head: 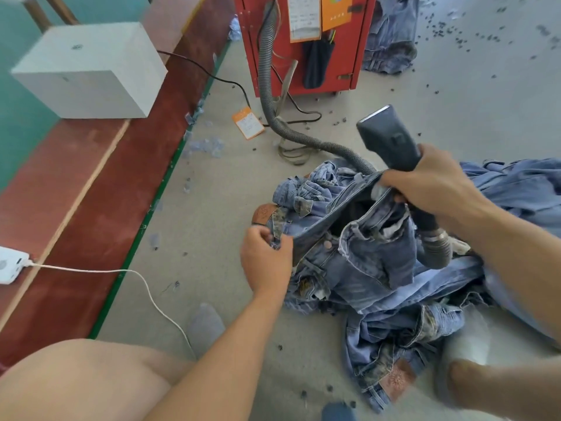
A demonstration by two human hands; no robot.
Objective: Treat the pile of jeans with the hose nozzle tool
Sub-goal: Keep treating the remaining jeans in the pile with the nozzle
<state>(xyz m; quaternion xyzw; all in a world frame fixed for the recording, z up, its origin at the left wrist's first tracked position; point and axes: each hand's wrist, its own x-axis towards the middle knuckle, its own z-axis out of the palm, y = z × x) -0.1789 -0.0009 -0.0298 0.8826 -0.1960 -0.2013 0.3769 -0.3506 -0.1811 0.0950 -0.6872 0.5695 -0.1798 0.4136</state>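
Note:
A pile of blue jeans (pixel 394 299) lies on the grey floor at centre right. The top pair (pixel 358 250) is held open at the waist. My left hand (pixel 265 261) pinches the waistband's near edge by a belt loop. My right hand (pixel 431 183) grips the dark grey hose nozzle tool (pixel 387 136) by its neck and also holds the far waistband edge. The nozzle's flat mouth points up and away, above the jeans. Its ribbed grey hose (pixel 273 95) runs back to a red machine.
The red machine (pixel 303 44) stands at the top centre with tags on it. More jeans (pixel 391 38) lie behind it and at the right (pixel 516 186). A raised red platform (pixel 91 177) with a white box (pixel 91 71) runs along the left. A white cable (pixel 127 273) crosses the floor.

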